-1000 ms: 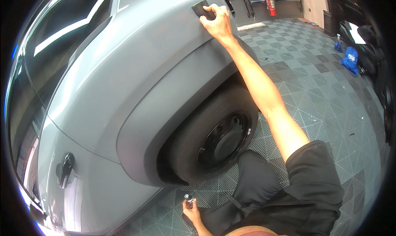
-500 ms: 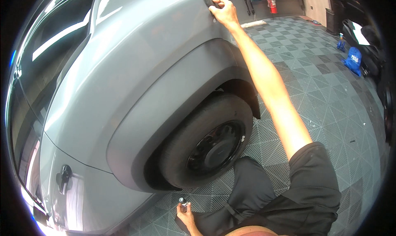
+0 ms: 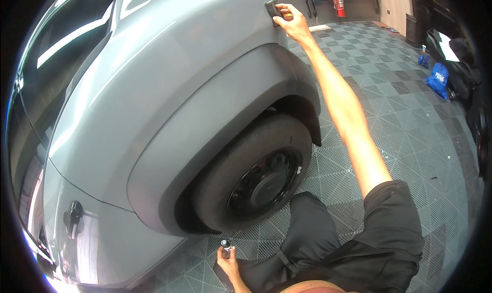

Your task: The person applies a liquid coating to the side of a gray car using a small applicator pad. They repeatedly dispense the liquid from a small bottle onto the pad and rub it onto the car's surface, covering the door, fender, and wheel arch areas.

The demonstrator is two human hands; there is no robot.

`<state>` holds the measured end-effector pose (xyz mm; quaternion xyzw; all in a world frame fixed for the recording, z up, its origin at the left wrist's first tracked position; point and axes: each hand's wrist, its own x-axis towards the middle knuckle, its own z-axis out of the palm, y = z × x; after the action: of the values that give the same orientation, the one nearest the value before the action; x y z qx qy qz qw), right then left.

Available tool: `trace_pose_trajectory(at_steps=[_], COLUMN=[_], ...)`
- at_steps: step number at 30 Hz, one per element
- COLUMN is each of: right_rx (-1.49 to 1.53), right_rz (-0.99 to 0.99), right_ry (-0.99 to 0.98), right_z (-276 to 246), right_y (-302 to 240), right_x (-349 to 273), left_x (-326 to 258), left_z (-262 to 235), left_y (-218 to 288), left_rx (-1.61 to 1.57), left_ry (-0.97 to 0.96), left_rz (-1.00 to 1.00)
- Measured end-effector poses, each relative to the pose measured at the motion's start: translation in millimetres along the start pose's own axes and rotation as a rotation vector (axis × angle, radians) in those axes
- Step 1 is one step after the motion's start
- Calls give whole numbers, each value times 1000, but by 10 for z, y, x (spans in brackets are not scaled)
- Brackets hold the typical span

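A grey car's rear side panel (image 3: 169,67) fills the left and middle of the view. My right hand (image 3: 293,24) is stretched far out to the panel's far edge, fingers closed on a dark applicator block (image 3: 272,8) that rests against the bodywork. Low in the view, my left hand (image 3: 229,265) grips a small bottle (image 3: 226,247) with a pale top, held upright above the floor near my knee. Between the hands sits the black wheel (image 3: 261,180) under a dull grey arch trim (image 3: 220,93).
A door handle (image 3: 75,219) juts from the car at lower left. Grey patterned tiles (image 3: 389,124) cover the floor. A red fire extinguisher (image 3: 339,2) stands by the far wall. At the right lie a blue bag (image 3: 438,79) and a blue spray bottle (image 3: 423,56).
My right hand has slid the block a little right and down along the panel's far edge. The left hand still holds the bottle. The whole view has shifted slightly.
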<state>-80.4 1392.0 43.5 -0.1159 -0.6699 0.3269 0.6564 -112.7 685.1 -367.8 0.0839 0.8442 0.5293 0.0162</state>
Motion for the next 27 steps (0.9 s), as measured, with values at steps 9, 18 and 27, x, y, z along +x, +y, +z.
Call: trace_pose_trajectory(at_steps=[9, 18, 27], right_rx=[-153, -204, -155], right_rz=[-135, -224, -380], right_ry=[133, 48, -59], right_z=[607, 1374, 2103], right_y=[-749, -1953, -2805], right_x=[-704, -1443, -2231], left_x=[50, 6, 1], left_z=[-35, -157, -235], left_y=[-140, -127, -157], left_rx=[-50, -68, -163], left_ry=[2, 38, 64], left_rz=[49, 16, 73])
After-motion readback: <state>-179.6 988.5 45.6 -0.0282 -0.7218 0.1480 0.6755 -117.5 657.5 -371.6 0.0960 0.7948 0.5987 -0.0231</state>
